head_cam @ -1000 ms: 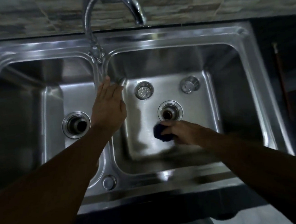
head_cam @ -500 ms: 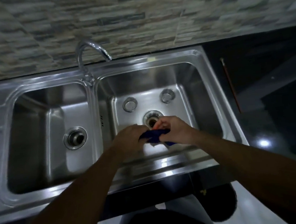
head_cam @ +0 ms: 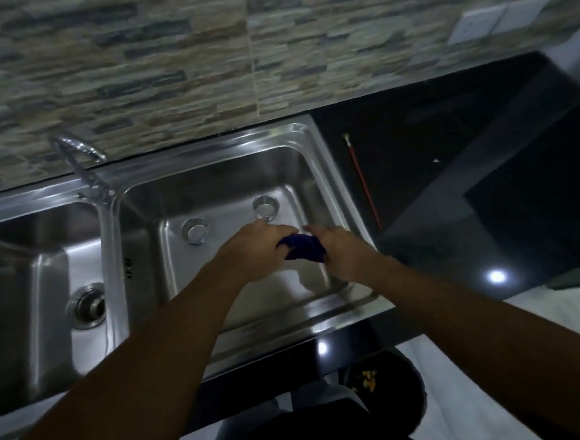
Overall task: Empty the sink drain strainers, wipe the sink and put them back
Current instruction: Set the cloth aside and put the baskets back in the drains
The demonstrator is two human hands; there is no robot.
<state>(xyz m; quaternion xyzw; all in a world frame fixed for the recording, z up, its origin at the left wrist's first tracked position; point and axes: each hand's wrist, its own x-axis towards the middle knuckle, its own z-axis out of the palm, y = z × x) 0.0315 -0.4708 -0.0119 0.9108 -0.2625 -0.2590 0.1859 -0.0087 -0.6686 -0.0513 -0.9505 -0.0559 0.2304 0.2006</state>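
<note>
Our left hand (head_cam: 249,253) and right hand (head_cam: 342,250) both grip the blue cloth (head_cam: 302,248), bunched between them over the right basin (head_cam: 217,176); the left strainer (head_cam: 196,230) and right strainer (head_cam: 265,206) sit apart on its floor beyond our hands

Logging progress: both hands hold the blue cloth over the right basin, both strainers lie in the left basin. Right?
No. The head view shows the left strainer and right strainer in the right basin; the left hand and right hand do hold the blue cloth over it.
</note>
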